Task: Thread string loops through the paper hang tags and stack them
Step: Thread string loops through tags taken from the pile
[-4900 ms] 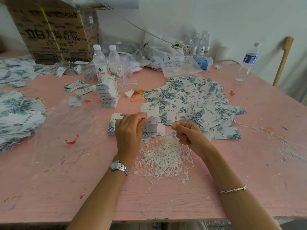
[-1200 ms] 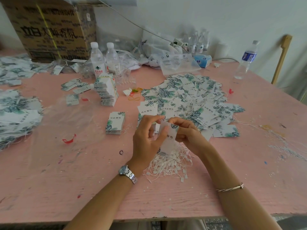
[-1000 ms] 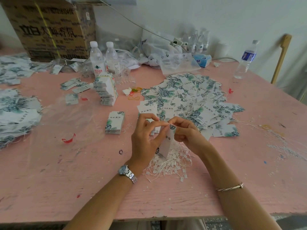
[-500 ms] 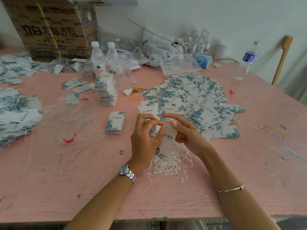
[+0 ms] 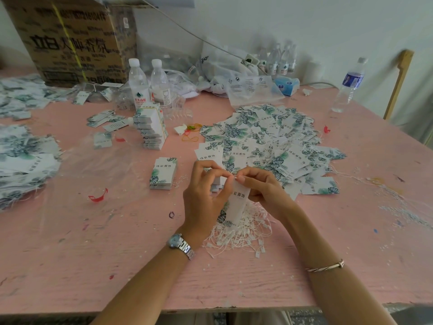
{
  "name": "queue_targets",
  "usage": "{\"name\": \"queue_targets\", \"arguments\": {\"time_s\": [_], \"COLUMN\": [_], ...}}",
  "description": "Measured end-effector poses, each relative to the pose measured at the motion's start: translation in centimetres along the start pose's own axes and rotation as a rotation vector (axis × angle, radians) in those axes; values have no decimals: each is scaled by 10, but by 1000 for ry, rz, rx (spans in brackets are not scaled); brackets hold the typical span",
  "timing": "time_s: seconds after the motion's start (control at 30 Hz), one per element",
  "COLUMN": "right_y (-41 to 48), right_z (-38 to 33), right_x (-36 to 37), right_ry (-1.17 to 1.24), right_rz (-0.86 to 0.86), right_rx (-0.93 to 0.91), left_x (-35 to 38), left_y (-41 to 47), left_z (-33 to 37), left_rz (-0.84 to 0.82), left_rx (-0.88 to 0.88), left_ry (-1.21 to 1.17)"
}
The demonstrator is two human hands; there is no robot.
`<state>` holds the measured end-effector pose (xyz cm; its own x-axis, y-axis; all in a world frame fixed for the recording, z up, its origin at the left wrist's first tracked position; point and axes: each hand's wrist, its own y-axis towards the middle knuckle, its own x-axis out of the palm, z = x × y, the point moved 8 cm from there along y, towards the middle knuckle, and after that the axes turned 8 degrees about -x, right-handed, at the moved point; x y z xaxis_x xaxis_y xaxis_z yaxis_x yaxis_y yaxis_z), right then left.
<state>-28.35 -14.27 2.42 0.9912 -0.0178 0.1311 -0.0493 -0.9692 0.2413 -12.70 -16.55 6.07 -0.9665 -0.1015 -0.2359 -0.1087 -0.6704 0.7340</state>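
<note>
Head view: we see both hands raised over the table (image 5: pixel 93 242), meeting at the top edge of one tag (image 5: pixel 237 204). The left hand (image 5: pixel 203 191) is curled, thumb and forefinger pinching the tag's top. The right hand (image 5: pixel 262 188) is curled too, fingertips pinched on the same edge and touching the left's. We can't tell whether a string sits in that pinch, it's too fine to see. The tag hangs roughly upright below the pinch, printed face toward us. Its lower end is over the string pile (image 5: pixel 243 233), which lies directly under the grip. Just left of the grip is a short stack (image 5: pixel 162 174) of tags, and farther left and beyond is a tall stack (image 5: pixel 151 127). Beyond and right of the grip is a wide spread (image 5: pixel 269 141) of loose tags. Watch (image 5: pixel 180 245) on the left wrist, bracelet (image 5: pixel 325 267) on the right. Two bottles (image 5: pixel 138 85) and a box (image 5: pixel 72 41) are well beyond.
</note>
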Motion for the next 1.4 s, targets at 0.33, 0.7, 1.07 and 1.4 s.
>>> {"name": "queue_targets", "arguments": {"time_s": [0.33, 0.7, 1.07, 1.4], "right_y": [0, 0, -1, 0], "right_z": [6, 6, 5, 6], "right_x": [-8, -7, -4, -5], "right_ry": [-29, -49, -40, -41], "right_rz": [80, 62, 45, 63], "right_rx": [52, 64, 73, 76], "left_x": [-69, -78, -85, -77], "left_y": [40, 23, 23, 34], "left_z": [-73, -147, -141, -118], "left_rz": [250, 29, 176, 278], "left_rx": [-229, -826, -836, -618], "left_ry": [641, 531, 467, 182]}}
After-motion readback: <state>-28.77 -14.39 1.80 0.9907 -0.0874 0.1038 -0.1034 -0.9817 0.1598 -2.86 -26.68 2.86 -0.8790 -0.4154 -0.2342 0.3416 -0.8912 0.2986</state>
